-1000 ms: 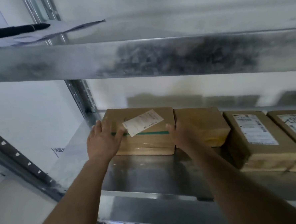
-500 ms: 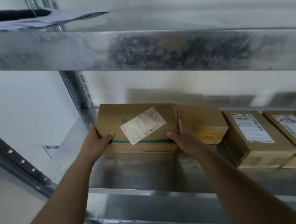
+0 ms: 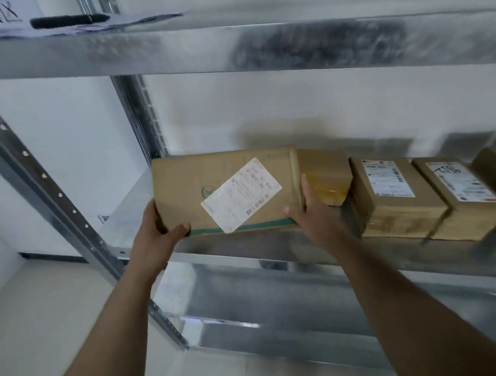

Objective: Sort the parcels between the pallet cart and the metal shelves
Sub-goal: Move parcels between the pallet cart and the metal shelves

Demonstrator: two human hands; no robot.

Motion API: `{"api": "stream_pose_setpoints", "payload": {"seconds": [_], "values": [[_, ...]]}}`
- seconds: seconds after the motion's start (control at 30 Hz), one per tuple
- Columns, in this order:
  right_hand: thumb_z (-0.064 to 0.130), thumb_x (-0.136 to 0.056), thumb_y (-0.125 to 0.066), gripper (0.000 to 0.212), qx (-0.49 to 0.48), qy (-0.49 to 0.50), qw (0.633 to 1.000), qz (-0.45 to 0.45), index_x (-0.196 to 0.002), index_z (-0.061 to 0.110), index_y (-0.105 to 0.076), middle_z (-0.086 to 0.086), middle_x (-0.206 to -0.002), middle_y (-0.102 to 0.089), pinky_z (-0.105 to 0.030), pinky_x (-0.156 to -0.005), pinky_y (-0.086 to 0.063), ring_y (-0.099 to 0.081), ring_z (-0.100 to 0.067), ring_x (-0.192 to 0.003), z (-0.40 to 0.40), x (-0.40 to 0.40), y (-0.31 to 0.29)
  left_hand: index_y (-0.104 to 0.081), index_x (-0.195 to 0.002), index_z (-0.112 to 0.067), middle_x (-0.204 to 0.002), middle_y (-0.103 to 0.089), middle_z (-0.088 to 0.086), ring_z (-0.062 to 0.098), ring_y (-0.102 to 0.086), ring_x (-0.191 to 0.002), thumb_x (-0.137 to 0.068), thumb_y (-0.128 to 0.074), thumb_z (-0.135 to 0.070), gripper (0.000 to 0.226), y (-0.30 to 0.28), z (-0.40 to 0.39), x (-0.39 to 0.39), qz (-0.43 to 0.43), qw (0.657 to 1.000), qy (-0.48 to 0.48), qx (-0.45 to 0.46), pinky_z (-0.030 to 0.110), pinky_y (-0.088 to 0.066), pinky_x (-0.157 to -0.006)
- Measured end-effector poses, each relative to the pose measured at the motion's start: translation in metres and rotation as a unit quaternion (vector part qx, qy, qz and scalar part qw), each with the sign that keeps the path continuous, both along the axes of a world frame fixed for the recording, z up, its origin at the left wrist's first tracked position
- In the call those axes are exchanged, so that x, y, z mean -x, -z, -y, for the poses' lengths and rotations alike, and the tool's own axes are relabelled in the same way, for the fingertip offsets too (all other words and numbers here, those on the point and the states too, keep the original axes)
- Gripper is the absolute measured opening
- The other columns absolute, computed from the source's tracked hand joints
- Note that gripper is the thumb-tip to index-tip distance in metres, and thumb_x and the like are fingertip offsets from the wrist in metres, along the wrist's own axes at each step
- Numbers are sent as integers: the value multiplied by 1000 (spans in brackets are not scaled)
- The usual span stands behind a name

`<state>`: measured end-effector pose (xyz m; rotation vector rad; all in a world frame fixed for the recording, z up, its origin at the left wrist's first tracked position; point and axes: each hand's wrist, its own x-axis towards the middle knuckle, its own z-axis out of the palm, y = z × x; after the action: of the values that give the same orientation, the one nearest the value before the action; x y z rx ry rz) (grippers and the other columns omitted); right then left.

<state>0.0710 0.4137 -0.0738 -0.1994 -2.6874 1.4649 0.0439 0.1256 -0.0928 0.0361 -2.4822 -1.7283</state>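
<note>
Here both hands (image 3: 157, 237) grip a parcel (image 3: 227, 195) on the metal shelf (image 3: 132, 221).

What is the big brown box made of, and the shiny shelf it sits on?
The big brown box looks like matte cardboard: dull tan faces, folded edges, a white paper label. The shiny grey shelf looks like galvanized steel, judging by its mottled silvery sheen.

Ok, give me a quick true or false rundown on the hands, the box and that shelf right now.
1. Both hands grip the labelled box: true, left hand at its left end, right hand at its right end.
2. The box's label is squarely aligned: false, it sits tilted.
3. Other parcels stand to its right on the shelf: true.
4. The upper shelf holds cardboard boxes: false, a black marker and paper lie there.
</note>
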Motion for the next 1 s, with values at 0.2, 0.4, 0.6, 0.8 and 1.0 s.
{"api": "stream_pose_setpoints", "payload": {"seconds": [0.2, 0.4, 0.6, 0.8, 1.0], "values": [[25, -95, -56, 74, 39, 46, 996, -69, -152, 29, -9, -2, -144, -44, -38, -101, -44, -51, -19, -120, -42, -62, -21, -36, -136, -40, -113, -58, -19, -1, -58, -96, -81, -71, -18, 69, -17, -38, -62, -46, 999, 25, -8, 13, -44, -70], [20, -92, -60, 83, 62, 66, 993, -82, -151, 39, -6, 7, -145, -42, -47, -104, -43, -45, -15, -127, -97, -128, -29, -34, -134, -46, -108, -55, -34, -11, -56, -96, -80, -72, -22, 71, -35, -97, -98, -89, 994, 69, -5, 5, -42, -69], [15, -88, -65, 72, 84, 123, 982, -116, -147, 28, -26, 9, -133, -53, -38, -100, -47, -52, -11, -118, -158, -199, -27, -28, -137, -47, -117, -52, -33, -7, -53, -107, -82, -71, -21, 74, -36, -167, -131, -102, 984, 146, -11, 20, -45, -85], [14, -90, -61, 67, 50, 182, 972, -139, -147, 25, -28, 9, -131, -51, -31, -94, -50, -51, -11, -117, -215, -266, -23, -18, -144, -44, -133, -48, -14, 10, -52, -116, -83, -69, -24, 81, -34, -243, -160, -112, 972, 204, 1, 33, -45, -95], [10, -87, -65, 75, 96, 231, 957, -149, -146, 30, -23, 12, -129, -48, -32, -90, -53, -51, -11, -117, -272, -334, -17, -11, -146, -44, -138, -41, -13, 10, -45, -123, -85, -67, -21, 86, -30, -324, -187, -90, 949, 300, -29, 27, -44, -95]]}}
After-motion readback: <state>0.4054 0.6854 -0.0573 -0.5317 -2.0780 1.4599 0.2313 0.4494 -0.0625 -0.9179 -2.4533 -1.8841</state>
